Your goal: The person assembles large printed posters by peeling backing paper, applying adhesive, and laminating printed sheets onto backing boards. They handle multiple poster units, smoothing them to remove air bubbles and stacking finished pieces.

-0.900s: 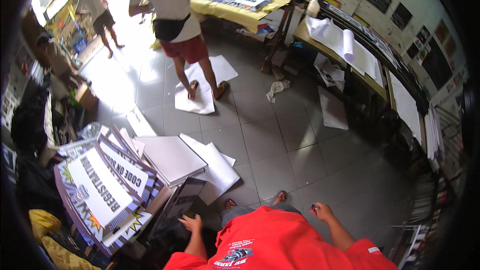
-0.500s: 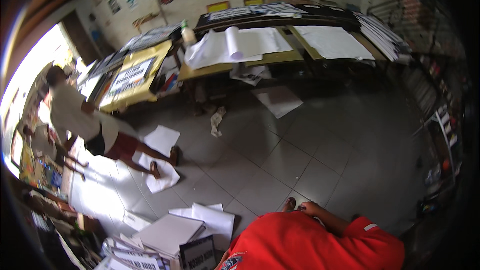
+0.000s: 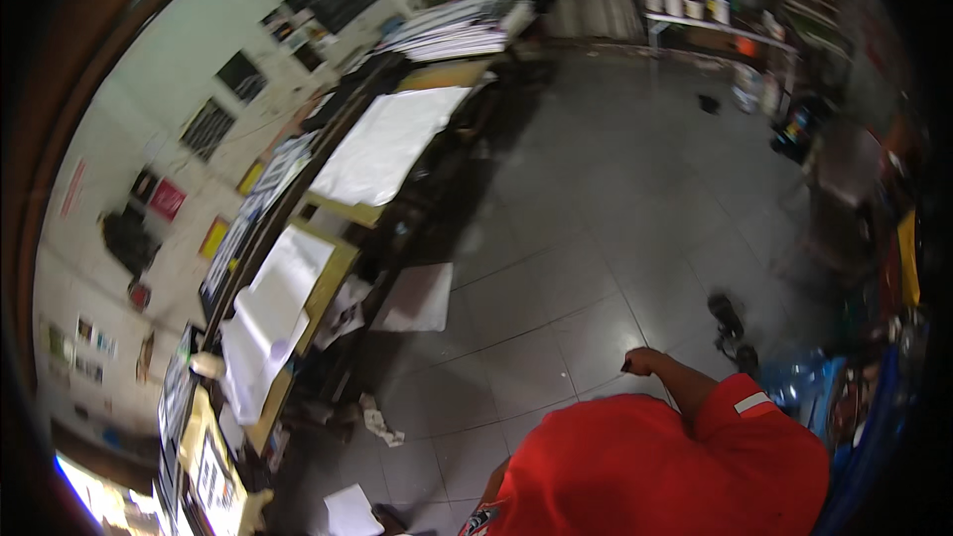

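Observation:
My right hand [image 3: 645, 361] is held out in front of my red shirt [image 3: 645, 467], above the grey tiled floor [image 3: 556, 268]. Its fingers are curled closed. A small dark bit shows at the fingertips, too small to name. Of my left arm only a strip of skin [image 3: 495, 481] shows beside the shirt; the left hand is out of sight. Neither hand touches a table. Nearest on the left stands a long work table with a partly rolled white sheet [image 3: 273, 308] and a flat white sheet [image 3: 392, 144].
Loose papers [image 3: 415, 298] and a crumpled scrap [image 3: 380, 422] lie on the floor. Stacked boards [image 3: 462, 25] stand at the table's far end. A shelf with pots [image 3: 685, 5] is at the back right. Dark shoes [image 3: 730, 323] and a chair [image 3: 844, 169] are on the right.
My view has swung to the right, so the table now runs along the left. The person on the left and the stacked boards near my feet have left the picture.

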A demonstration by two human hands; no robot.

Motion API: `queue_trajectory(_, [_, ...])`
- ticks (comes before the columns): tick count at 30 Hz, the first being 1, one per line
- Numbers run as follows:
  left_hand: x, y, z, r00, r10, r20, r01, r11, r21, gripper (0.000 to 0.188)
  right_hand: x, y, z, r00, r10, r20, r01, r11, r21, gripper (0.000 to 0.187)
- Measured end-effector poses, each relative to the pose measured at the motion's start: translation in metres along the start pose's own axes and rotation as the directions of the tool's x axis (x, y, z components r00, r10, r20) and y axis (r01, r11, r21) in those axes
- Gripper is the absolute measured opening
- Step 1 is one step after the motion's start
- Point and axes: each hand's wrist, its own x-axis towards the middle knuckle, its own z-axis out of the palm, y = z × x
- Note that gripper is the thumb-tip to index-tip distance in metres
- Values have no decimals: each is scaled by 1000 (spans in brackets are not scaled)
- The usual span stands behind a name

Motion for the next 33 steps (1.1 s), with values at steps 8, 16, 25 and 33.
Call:
queue_trajectory(8, [72, 104, -73, 948, 162, 273, -251, 909, 332, 52, -19, 112, 69, 873, 444, -204, -179, 679, 712, 13])
queue_trajectory(16, [140, 192, -85, 792, 186, 582, -501, 742, 446, 47, 26, 81, 133, 872, 413, -263, -271, 854, 444, 36])
queue_trajectory(25, [200, 161, -186, 782, 148, 605, -549, 624, 557, 43, 10, -42, 118, 888, 296, -351, -36, 807, 589, 45])
queue_trajectory(33, [238, 193, -213, 947, 50, 319, -239, 773, 588, 47, 58, 44, -100, 936, 351, -3, -87, 240, 967, 6])
